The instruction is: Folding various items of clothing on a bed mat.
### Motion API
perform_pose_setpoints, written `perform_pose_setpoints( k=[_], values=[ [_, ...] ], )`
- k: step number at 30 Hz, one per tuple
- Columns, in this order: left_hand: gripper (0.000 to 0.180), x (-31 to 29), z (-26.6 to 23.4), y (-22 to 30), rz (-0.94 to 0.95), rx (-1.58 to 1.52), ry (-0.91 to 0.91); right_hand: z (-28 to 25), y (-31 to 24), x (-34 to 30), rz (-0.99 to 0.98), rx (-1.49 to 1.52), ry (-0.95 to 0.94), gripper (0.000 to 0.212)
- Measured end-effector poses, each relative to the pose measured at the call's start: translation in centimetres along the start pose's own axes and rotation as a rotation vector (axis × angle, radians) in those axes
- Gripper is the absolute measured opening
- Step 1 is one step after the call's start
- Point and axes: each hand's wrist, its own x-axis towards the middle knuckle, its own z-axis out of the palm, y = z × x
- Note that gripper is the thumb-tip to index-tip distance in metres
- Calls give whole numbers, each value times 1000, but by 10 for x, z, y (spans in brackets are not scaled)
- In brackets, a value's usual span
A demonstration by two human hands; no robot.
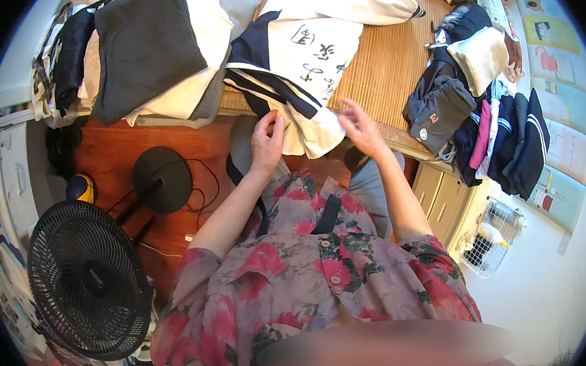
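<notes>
A white garment (pixel 301 56) with navy panels, striped trim and black handwritten characters lies on the table in front of me. Its lower white end (pixel 313 134) hangs over the near edge, between my hands. On the left side of that end, my left hand (pixel 268 144) is closed, thumb and fingers curled together at the cloth. To the right, my right hand (pixel 362 129) has its fingers apart beside the garment's edge and grips nothing. A white sleeve (pixel 389 3) with a dark striped cuff stretches across the far part of the table.
Folded clothes, a dark grey one (pixel 148 54) on top, are piled at the left. More clothes (pixel 441 115) lie along the right edge, some hanging over. A bamboo mat (pixel 380 75) covers the table. A black fan (pixel 89 279) stands on the floor at left, near cables.
</notes>
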Motion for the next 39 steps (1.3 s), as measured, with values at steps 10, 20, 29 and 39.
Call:
perform_pose_setpoints(
  k=[10, 20, 29, 39],
  values=[
    [24, 16, 8, 38, -284, -3, -84, 99, -50, -15, -423, -205, -19, 46],
    [66, 30, -3, 36, -93, 12, 125, 8, 15, 64, 48, 314, 357, 28],
    [40, 59, 52, 15, -331, -147, 142, 11, -27, 134, 190, 752, 288, 46],
    [53, -25, 100, -21, -768, -99, -511, -15, 56, 36, 302, 649, 158, 49]
  ],
)
